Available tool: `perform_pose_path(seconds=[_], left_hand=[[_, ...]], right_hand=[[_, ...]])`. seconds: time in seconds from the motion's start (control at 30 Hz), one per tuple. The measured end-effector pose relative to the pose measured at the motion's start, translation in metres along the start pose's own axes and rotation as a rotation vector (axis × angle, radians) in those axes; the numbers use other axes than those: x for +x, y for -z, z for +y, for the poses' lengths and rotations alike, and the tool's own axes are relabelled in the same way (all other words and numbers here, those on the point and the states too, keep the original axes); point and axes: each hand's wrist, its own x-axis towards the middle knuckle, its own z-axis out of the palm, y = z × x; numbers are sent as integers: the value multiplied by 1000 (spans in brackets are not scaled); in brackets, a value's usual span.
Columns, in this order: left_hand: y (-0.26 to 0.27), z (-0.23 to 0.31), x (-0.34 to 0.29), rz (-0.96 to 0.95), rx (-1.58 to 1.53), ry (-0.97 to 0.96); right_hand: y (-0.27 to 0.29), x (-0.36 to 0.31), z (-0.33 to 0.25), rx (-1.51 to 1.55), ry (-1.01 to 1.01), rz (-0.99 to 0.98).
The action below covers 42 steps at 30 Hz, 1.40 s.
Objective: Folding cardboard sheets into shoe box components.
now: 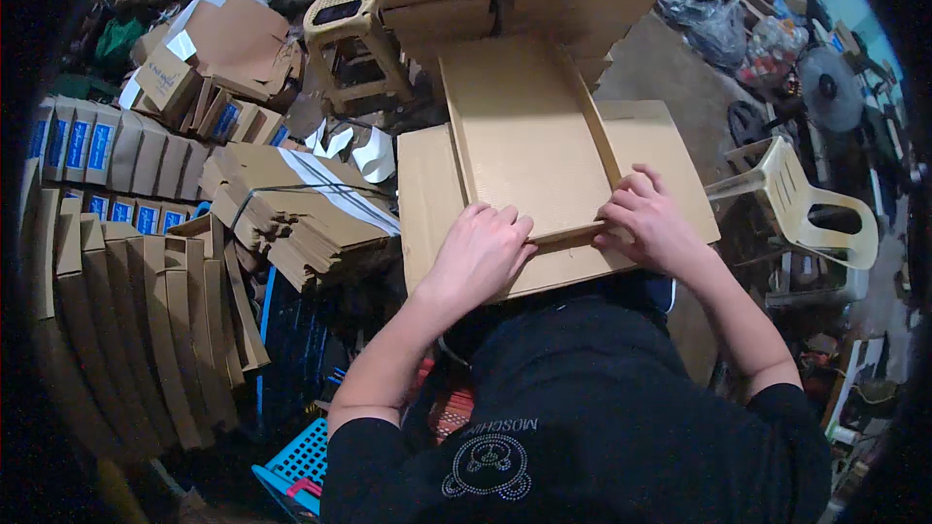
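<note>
A shallow brown cardboard box (524, 131) with raised side walls lies in front of me. Beneath it is a flat cardboard sheet (662, 150), close to my lap. My left hand (482, 250) grips the box's near left corner, fingers curled over the near edge. At the near right corner, my right hand (643, 217) pinches the wall and the near flap between thumb and fingers. Parts of the fingertips on both hands are hidden behind the cardboard.
Folded cardboard (306, 199) tied with dark cord lies to my left, beside rows of upright cardboard boxes (146, 320). A plastic stool (354, 39) holding a phone stands far left. A cream plastic chair (801, 204) is on the right, near a fan (830, 87). A blue basket (296, 461) sits lower left.
</note>
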Motion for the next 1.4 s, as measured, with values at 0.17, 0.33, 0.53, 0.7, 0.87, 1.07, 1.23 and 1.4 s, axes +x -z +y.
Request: perform_pose_path(seconds=[0.17, 0.33, 0.53, 0.7, 0.87, 1.07, 1.23, 1.4], left_hand=[[8, 7, 3, 44, -64, -56], [5, -2, -1, 16, -126, -230], [37, -20, -8, -184, -199, -134], [44, -32, -9, -170, -245, -97], [38, -19, -3, -190, -465, -171], [30, -27, -4, -280, -265, -43], [12, -45, -2, -8, -161, -129], [8, -50, 0, -33, -158, -157]], right_hand=[[-14, -7, -19, -5, -17, -36], [-21, 8, -60, 199, 103, 9], [5, 3, -3, -48, -84, -82], [-11, 6, 3, -117, -100, -10], [-16, 16, -3, -21, -123, 100], [-14, 9, 3, -34, -145, 142], [-13, 5, 16, -10, -184, 169], [-1, -3, 24, 32, -319, 82]])
